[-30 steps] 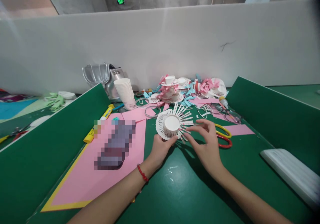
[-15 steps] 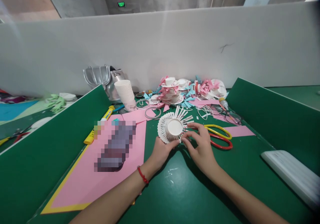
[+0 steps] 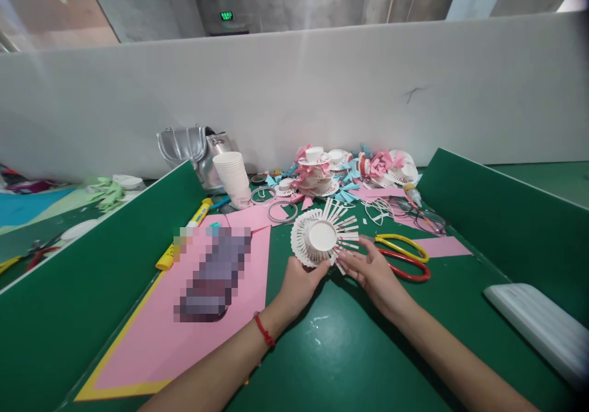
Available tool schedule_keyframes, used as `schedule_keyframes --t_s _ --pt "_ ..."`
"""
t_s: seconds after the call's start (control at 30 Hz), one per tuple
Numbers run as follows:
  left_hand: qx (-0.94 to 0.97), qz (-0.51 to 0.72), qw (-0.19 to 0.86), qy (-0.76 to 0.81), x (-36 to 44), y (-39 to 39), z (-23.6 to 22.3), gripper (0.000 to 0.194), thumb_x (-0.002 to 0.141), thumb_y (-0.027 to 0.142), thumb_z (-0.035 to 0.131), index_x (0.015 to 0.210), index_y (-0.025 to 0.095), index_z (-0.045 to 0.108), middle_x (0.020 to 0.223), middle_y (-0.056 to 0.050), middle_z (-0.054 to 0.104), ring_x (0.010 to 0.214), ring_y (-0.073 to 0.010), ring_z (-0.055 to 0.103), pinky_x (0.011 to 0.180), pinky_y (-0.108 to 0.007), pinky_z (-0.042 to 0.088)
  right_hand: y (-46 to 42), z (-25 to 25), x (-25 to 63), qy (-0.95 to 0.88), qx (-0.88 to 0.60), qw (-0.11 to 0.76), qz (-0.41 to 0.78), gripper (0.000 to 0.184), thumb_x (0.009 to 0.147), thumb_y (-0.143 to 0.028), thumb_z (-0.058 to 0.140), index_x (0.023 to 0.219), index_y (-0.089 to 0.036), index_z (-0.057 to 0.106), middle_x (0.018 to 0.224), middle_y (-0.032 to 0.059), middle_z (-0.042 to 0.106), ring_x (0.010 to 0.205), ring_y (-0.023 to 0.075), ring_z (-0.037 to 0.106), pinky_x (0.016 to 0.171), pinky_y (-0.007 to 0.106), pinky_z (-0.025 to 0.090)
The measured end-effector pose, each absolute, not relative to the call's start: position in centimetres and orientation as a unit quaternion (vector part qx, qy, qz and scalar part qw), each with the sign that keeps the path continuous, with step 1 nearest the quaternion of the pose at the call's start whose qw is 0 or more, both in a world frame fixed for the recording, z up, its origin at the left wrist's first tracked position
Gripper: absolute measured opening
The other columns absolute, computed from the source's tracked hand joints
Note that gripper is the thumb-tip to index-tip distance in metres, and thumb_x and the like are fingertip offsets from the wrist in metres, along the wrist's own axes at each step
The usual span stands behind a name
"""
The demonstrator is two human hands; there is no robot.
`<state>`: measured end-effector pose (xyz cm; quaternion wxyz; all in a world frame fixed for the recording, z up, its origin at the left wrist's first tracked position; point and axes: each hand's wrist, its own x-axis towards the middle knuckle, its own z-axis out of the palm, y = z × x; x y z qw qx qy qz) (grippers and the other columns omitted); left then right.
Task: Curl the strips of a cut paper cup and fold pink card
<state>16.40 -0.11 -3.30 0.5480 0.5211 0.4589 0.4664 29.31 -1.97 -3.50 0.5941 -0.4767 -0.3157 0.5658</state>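
Note:
A white paper cup (image 3: 323,236), its wall cut into strips that fan out around the round base, is held above the green table. On its left the strips curl into a scalloped edge; on its right they stick out straight. My left hand (image 3: 300,282) grips the lower left rim, thumb on top and the other fingers hidden below. At the lower right strips, my right hand (image 3: 368,271) has its thumb and fingers closed on a strip. Scissors (image 3: 407,261) with yellow and red handles lie just right of my right hand.
A stack of paper cups (image 3: 231,175) leans behind pink paper (image 3: 151,344) bearing a blurred dark object (image 3: 214,271). A yellow glue stick (image 3: 165,258) lies along the left divider (image 3: 115,252). Finished-looking cup flowers (image 3: 317,169) pile up behind. A white block (image 3: 529,314) sits at right.
My right hand has shifted slightly down along the cup's right side, and its fingers have moved from one strip toward a lower one. My left hand keeps its grip.

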Motion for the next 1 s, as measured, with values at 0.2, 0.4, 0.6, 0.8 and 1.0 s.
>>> schedule_keyframes --t_s 0.2,0.4,0.6,0.8,1.0 --pt "0.519 0.447 0.578 0.444 16.49 -0.19 -3.11 0.009 0.058 0.02 0.065 0.06 0.011 0.063 0.054 -0.001 0.06 0.05 -0.0097 0.047 0.049 -0.02 0.037 -2.18 -3.66 28.67 -0.286 -0.474 0.623 0.553 0.058 0.044 -0.024 0.078 0.09 -0.021 0.044 0.066 -0.0036 0.064 0.057 0.0113 0.058 0.056 0.023 0.045" --pt "0.515 0.45 0.586 0.434 16.27 -0.12 -3.09 0.015 0.059 0.023 0.066 0.054 0.01 0.06 0.046 0.002 0.051 0.047 -0.0077 0.041 0.046 -0.019 0.032 -2.18 -3.56 28.74 -0.264 -0.478 0.647 0.532 0.053 0.044 -0.024 0.078 0.085 -0.021 0.046 0.07 -0.0013 0.066 0.063 0.013 0.06 0.059 0.023 0.047" --pt "0.521 0.439 0.584 0.441 16.06 0.0 -3.42 0.015 0.059 0.023 0.067 0.055 0.009 0.06 0.045 0.002 0.05 0.046 -0.0077 0.041 0.047 -0.02 0.031 -2.31 -3.62 28.79 -0.271 -0.469 0.652 0.53 0.05 0.046 -0.021 0.078 0.085 -0.019 0.048 0.069 -0.0005 0.067 0.06 0.0115 0.06 0.057 0.022 0.047" --pt "0.522 0.436 0.599 0.423 15.99 0.06 -3.5 0.015 0.058 0.024 0.068 0.059 0.01 0.063 0.048 0.002 0.054 0.047 -0.008 0.043 0.049 -0.021 0.034 -2.19 -4.01 28.83 -0.261 -0.462 0.66 0.532 0.049 0.045 -0.021 0.078 0.083 -0.019 0.047 0.069 -0.0006 0.068 0.059 0.0113 0.06 0.056 0.021 0.047" --pt "0.524 0.432 0.614 0.402 16.01 0.08 -3.45 0.021 0.057 0.023 0.069 0.073 0.01 0.068 0.068 -0.004 0.066 0.057 -0.0106 0.05 0.053 -0.021 0.038 -2.1 -4.04 28.85 -0.246 -0.459 0.674 0.524 0.047 0.045 -0.019 0.078 0.084 -0.019 0.051 0.078 0.0009 0.067 0.072 0.0147 0.061 0.06 0.023 0.048"
